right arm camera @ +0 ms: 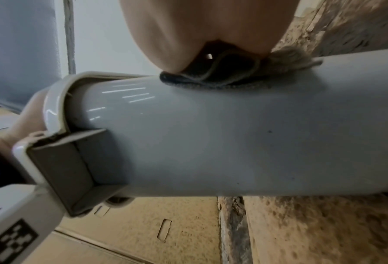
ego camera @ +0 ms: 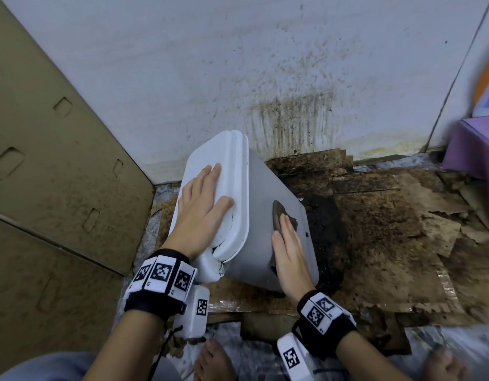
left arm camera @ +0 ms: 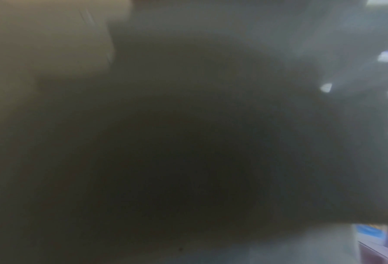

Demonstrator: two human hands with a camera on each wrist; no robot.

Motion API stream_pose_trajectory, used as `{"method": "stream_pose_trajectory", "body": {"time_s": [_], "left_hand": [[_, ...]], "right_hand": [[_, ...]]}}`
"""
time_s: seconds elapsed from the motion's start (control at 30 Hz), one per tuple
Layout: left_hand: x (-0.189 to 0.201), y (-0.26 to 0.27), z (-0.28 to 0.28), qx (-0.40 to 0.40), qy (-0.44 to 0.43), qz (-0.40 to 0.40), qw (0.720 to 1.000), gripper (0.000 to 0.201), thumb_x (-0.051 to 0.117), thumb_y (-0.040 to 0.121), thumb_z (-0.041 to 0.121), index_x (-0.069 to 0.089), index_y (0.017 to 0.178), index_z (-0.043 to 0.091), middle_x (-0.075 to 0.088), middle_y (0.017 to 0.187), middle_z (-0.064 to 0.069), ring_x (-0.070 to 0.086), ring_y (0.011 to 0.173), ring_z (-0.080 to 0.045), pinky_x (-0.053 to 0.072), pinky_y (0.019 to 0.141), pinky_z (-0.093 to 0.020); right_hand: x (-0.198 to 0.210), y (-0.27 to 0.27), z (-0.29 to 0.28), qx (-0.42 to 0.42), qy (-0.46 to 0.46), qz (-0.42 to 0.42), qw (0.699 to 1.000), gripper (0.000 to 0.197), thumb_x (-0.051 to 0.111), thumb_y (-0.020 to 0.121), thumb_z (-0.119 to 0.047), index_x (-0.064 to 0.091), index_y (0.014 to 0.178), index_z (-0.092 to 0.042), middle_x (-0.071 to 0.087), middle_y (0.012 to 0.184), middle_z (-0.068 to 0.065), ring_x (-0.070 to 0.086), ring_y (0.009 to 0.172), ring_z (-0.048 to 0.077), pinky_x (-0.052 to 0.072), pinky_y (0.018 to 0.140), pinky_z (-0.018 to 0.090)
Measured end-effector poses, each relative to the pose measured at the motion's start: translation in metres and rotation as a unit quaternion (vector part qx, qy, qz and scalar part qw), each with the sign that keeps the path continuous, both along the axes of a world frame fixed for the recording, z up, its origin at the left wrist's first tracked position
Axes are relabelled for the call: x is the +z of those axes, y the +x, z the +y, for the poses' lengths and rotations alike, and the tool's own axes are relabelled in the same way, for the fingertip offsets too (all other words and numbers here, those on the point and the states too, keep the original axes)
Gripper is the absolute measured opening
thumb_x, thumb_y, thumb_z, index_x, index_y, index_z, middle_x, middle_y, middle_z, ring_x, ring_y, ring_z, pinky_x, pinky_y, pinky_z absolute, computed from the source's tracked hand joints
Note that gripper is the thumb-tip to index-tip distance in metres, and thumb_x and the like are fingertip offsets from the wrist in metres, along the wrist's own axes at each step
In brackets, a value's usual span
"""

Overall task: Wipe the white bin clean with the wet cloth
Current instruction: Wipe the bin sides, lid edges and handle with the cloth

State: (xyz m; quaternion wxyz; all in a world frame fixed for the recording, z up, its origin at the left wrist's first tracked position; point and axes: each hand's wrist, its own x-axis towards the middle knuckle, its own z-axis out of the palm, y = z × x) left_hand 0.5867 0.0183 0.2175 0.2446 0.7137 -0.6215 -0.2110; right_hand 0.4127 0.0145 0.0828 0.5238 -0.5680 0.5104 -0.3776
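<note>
The white bin (ego camera: pixel 261 188) stands tilted on the stained floor, its lid (ego camera: pixel 239 171) turned to the left. My left hand (ego camera: pixel 202 199) lies flat on the lid with straight fingers, steadying the bin. My right hand (ego camera: pixel 288 248) presses a dark grey cloth (ego camera: pixel 279 215) flat against the bin's side wall. In the right wrist view the bin (right arm camera: pixel 210 134) fills the middle, and the folded cloth (right arm camera: pixel 222 75) is pinned under my palm (right arm camera: pixel 165 35). The left wrist view is dark and blurred.
Brown cardboard (ego camera: pixel 51 160) leans at the left. A spattered white wall (ego camera: pixel 238 64) stands behind the bin. Torn, dirty cardboard (ego camera: pixel 389 221) covers the floor to the right. A purple box (ego camera: pixel 474 149) sits at the far right. My bare feet (ego camera: pixel 213 361) are near the bottom edge.
</note>
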Motion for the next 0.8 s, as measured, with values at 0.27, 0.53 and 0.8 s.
{"method": "stream_pose_trajectory", "body": {"time_s": [0.27, 0.53, 0.8], "left_hand": [[0.002, -0.005, -0.001, -0.002, -0.004, -0.009, 1.0, 0.075, 0.035, 0.091, 0.051, 0.015, 0.162, 0.036, 0.01, 0.169, 0.015, 0.003, 0.15, 0.001, 0.006, 0.125, -0.038], [0.003, -0.018, -0.005, -0.011, -0.003, -0.031, 0.999, 0.077, 0.035, 0.091, 0.055, 0.012, 0.162, 0.035, 0.006, 0.17, 0.013, 0.001, 0.152, -0.005, 0.006, 0.126, -0.042], [0.006, -0.06, -0.015, -0.03, -0.002, -0.072, 0.997, 0.059, 0.024, 0.108, 0.044, 0.006, 0.164, 0.033, -0.001, 0.172, 0.009, -0.003, 0.154, -0.009, 0.003, 0.126, -0.044]], "right_hand": [[0.011, -0.001, -0.001, -0.042, -0.005, 0.008, 0.999, 0.048, 0.031, 0.109, -0.028, 0.031, 0.157, -0.024, 0.038, 0.159, 0.002, 0.034, 0.146, 0.017, 0.024, 0.123, 0.033], [0.075, -0.004, -0.006, -0.071, -0.003, -0.163, 0.984, 0.041, 0.031, 0.11, -0.027, 0.049, 0.147, -0.03, 0.059, 0.138, -0.016, 0.055, 0.123, -0.004, 0.044, 0.109, 0.025], [0.108, -0.017, -0.016, -0.059, -0.049, -0.177, 0.981, 0.035, 0.04, 0.106, -0.036, 0.054, 0.138, -0.032, 0.057, 0.137, -0.013, 0.055, 0.126, 0.002, 0.046, 0.108, 0.037]]}}
